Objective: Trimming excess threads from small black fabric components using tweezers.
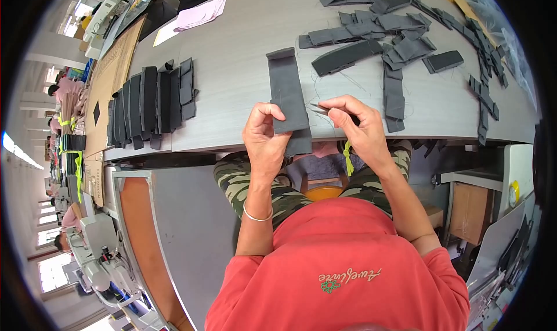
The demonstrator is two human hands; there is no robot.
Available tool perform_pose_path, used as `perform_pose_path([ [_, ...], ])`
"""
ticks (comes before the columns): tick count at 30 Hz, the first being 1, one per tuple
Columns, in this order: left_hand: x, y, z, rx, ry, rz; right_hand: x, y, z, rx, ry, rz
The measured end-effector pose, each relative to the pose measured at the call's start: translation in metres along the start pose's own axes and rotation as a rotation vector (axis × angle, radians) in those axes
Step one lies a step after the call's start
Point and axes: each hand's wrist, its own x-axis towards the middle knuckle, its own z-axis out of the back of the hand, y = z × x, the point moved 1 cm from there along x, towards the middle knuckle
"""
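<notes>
My left hand (266,135) pinches a dark grey strip of folded fabric (285,81) between thumb and fingers. The strip's far end rests toward the table, and its near end hangs past the front edge. In my right hand (361,126) is a small pair of thread snips (318,108), their pointed metal blades aimed left at the strip's right edge. A yellow-green ribbon (348,158) dangles below that hand. Loose threads lie on the table around the blades. Whether the blades touch a thread is too small to tell.
A row of stacked dark fabric strips (149,101) lies on the grey table (232,64) at left. Many loose strips (348,55) and threads spread over the right side. Pink paper sheets (200,14) lie at the back left. A sewing machine (96,252) stands far left.
</notes>
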Motion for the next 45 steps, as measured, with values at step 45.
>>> perform_pose_path([
  [45,0.002,0.027,0.003,0.124,-0.005,0.104,-0.004,0.007,-0.017,-0.137,0.115,0.128],
])
